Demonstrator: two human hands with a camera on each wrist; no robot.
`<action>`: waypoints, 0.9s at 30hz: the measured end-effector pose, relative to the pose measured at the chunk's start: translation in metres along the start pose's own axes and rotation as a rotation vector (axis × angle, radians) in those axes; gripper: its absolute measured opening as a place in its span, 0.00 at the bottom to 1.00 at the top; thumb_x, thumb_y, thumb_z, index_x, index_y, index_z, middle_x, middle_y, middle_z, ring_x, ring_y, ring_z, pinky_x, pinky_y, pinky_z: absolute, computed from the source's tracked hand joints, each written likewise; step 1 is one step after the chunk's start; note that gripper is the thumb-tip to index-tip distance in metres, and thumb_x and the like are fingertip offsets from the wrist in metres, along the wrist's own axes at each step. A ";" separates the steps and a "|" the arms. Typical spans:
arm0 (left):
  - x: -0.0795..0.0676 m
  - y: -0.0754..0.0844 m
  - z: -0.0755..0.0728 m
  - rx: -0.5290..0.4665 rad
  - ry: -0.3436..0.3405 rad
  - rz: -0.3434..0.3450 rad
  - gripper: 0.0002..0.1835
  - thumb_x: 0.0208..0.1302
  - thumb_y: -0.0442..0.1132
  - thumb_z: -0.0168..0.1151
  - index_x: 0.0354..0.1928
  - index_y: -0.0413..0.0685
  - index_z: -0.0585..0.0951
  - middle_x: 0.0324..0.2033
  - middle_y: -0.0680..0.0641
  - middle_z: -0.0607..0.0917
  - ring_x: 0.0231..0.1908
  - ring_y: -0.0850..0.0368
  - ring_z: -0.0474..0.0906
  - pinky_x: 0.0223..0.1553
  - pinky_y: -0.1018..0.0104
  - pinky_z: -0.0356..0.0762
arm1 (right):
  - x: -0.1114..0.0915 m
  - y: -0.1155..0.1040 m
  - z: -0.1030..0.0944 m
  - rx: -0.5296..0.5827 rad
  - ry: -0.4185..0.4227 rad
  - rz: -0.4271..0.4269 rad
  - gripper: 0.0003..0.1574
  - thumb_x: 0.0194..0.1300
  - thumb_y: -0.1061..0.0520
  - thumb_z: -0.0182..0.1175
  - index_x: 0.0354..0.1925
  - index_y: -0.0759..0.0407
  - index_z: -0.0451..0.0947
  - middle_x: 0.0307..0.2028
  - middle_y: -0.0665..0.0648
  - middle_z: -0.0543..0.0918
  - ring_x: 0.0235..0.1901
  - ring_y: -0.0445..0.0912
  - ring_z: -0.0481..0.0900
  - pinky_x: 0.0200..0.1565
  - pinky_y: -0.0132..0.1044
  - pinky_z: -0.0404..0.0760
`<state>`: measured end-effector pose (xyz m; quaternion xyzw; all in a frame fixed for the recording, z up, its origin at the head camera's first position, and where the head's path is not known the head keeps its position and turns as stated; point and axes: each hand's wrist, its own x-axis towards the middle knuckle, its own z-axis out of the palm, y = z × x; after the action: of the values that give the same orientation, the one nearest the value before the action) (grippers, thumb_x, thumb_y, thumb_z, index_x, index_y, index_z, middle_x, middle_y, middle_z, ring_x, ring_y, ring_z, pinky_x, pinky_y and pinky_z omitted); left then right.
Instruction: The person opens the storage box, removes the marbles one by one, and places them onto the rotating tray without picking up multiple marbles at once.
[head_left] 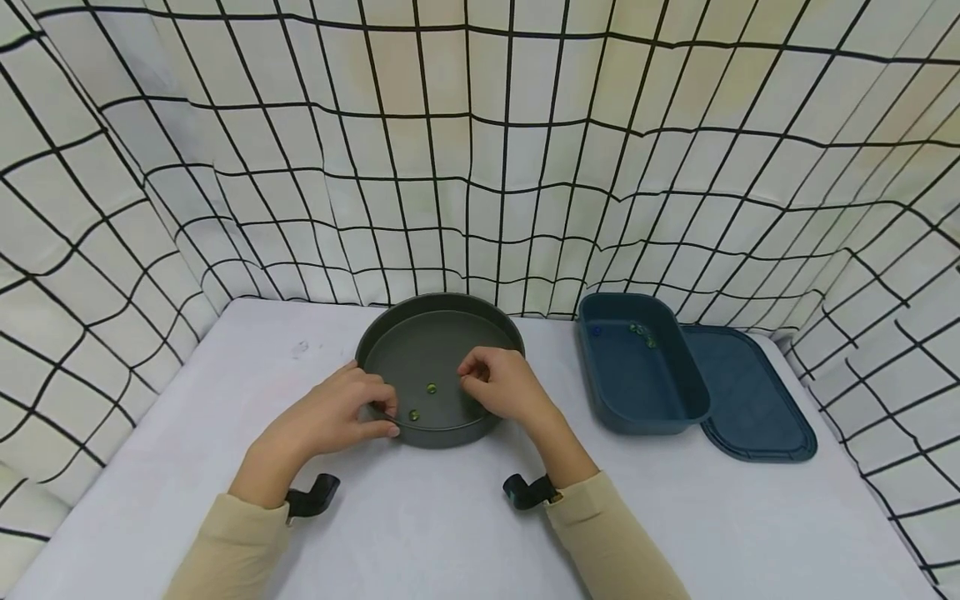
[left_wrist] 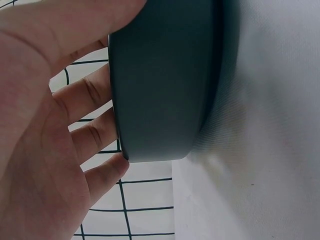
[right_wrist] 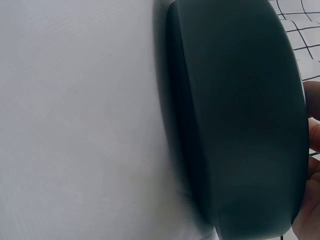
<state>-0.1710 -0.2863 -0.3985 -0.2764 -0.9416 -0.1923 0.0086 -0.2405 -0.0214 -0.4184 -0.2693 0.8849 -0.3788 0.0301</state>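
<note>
A round dark grey pan stands on the white table, with two greenish marbles, one marble near its middle and another marble by the near wall. My left hand grips the pan's left rim, thumb outside and fingers over the edge; the left wrist view shows this thumb along the outer wall. Over the right part of the pan hovers my right hand, fingers bent and thumb close to the index finger. I cannot tell whether something small sits between those fingertips.
To the right stands a blue rectangular container with several small marbles at its far end. Its blue lid lies beside it, partly under the container's edge. White cloth with a black grid encloses the table at the back and sides.
</note>
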 end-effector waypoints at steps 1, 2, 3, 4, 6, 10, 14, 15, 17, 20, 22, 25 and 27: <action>0.001 0.000 0.000 -0.001 -0.001 0.000 0.13 0.52 0.47 0.78 0.27 0.67 0.78 0.28 0.61 0.80 0.35 0.58 0.74 0.57 0.47 0.67 | 0.000 -0.001 0.000 -0.006 0.002 0.000 0.04 0.65 0.58 0.62 0.37 0.51 0.82 0.30 0.46 0.83 0.30 0.39 0.78 0.36 0.34 0.78; 0.001 0.000 0.000 -0.002 -0.001 0.000 0.14 0.52 0.47 0.78 0.27 0.67 0.78 0.28 0.61 0.80 0.35 0.58 0.74 0.57 0.46 0.66 | 0.000 -0.001 -0.001 -0.009 0.003 0.003 0.04 0.65 0.58 0.62 0.38 0.51 0.82 0.30 0.46 0.83 0.30 0.39 0.78 0.36 0.34 0.78; 0.001 0.000 0.000 -0.004 -0.002 0.001 0.14 0.52 0.46 0.78 0.27 0.67 0.78 0.28 0.61 0.80 0.35 0.58 0.74 0.59 0.44 0.66 | 0.000 -0.001 -0.001 -0.010 0.003 0.006 0.04 0.65 0.58 0.62 0.38 0.51 0.82 0.30 0.46 0.83 0.30 0.39 0.78 0.36 0.34 0.78; 0.002 0.000 0.000 -0.006 -0.005 0.001 0.13 0.52 0.46 0.78 0.27 0.67 0.78 0.28 0.61 0.80 0.36 0.58 0.73 0.60 0.44 0.65 | 0.000 -0.001 -0.001 -0.010 0.004 0.007 0.03 0.65 0.58 0.62 0.37 0.51 0.82 0.30 0.46 0.83 0.30 0.39 0.78 0.36 0.34 0.78; 0.002 0.000 0.000 -0.006 -0.006 0.001 0.13 0.52 0.46 0.78 0.27 0.67 0.78 0.28 0.61 0.80 0.36 0.58 0.73 0.60 0.44 0.65 | 0.000 -0.001 -0.002 -0.008 0.004 0.009 0.03 0.65 0.58 0.62 0.37 0.51 0.82 0.30 0.46 0.83 0.30 0.39 0.78 0.36 0.34 0.78; 0.003 0.000 -0.001 -0.002 -0.001 0.008 0.13 0.52 0.46 0.78 0.27 0.66 0.78 0.28 0.60 0.80 0.35 0.59 0.73 0.56 0.47 0.67 | 0.001 0.000 -0.002 -0.003 0.005 0.009 0.03 0.65 0.58 0.62 0.37 0.50 0.82 0.30 0.45 0.83 0.30 0.39 0.78 0.36 0.33 0.78; 0.003 0.000 -0.001 0.001 0.005 0.011 0.13 0.52 0.46 0.78 0.27 0.67 0.78 0.27 0.61 0.80 0.35 0.59 0.73 0.53 0.49 0.67 | 0.001 0.000 -0.003 -0.003 0.003 0.019 0.03 0.65 0.57 0.62 0.37 0.49 0.82 0.30 0.45 0.82 0.31 0.38 0.78 0.36 0.33 0.78; 0.003 0.000 0.000 0.001 0.006 0.013 0.13 0.52 0.46 0.78 0.27 0.67 0.78 0.27 0.61 0.80 0.35 0.59 0.73 0.54 0.49 0.67 | 0.001 0.000 -0.003 -0.001 0.003 0.020 0.03 0.65 0.58 0.62 0.37 0.49 0.82 0.30 0.45 0.82 0.31 0.39 0.78 0.36 0.33 0.78; 0.003 0.000 0.000 0.000 0.005 0.013 0.13 0.52 0.46 0.78 0.27 0.67 0.78 0.27 0.62 0.79 0.35 0.58 0.73 0.53 0.50 0.67 | 0.000 0.000 -0.003 0.002 -0.001 0.021 0.03 0.65 0.58 0.62 0.37 0.50 0.82 0.30 0.45 0.82 0.31 0.39 0.78 0.36 0.33 0.78; 0.002 0.001 0.000 0.005 0.003 0.006 0.14 0.52 0.47 0.78 0.27 0.67 0.78 0.27 0.64 0.78 0.35 0.59 0.73 0.51 0.52 0.67 | -0.001 0.000 -0.004 0.025 -0.012 0.019 0.03 0.65 0.58 0.62 0.38 0.51 0.82 0.31 0.45 0.83 0.31 0.39 0.79 0.36 0.34 0.78; 0.001 0.001 0.000 0.009 0.003 0.001 0.13 0.52 0.47 0.78 0.27 0.68 0.78 0.27 0.64 0.78 0.35 0.59 0.73 0.51 0.52 0.67 | -0.001 0.001 -0.006 0.067 -0.024 0.014 0.05 0.66 0.57 0.62 0.40 0.53 0.82 0.32 0.45 0.83 0.32 0.40 0.79 0.36 0.34 0.79; 0.000 0.000 0.000 0.012 0.002 -0.008 0.13 0.52 0.47 0.78 0.27 0.68 0.78 0.27 0.65 0.78 0.36 0.59 0.72 0.53 0.51 0.67 | 0.000 0.004 -0.014 0.230 -0.047 0.004 0.09 0.67 0.58 0.61 0.45 0.59 0.82 0.34 0.49 0.84 0.33 0.43 0.82 0.37 0.37 0.82; -0.001 -0.001 0.001 0.009 -0.001 -0.011 0.13 0.52 0.47 0.78 0.28 0.68 0.78 0.28 0.64 0.78 0.37 0.60 0.72 0.58 0.47 0.66 | 0.002 0.008 -0.024 0.388 -0.034 0.017 0.12 0.68 0.60 0.61 0.48 0.63 0.81 0.36 0.54 0.84 0.34 0.46 0.82 0.39 0.40 0.84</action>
<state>-0.1702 -0.2871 -0.3994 -0.2714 -0.9439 -0.1879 0.0085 -0.2523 -0.0023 -0.4063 -0.2575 0.7969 -0.5373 0.0994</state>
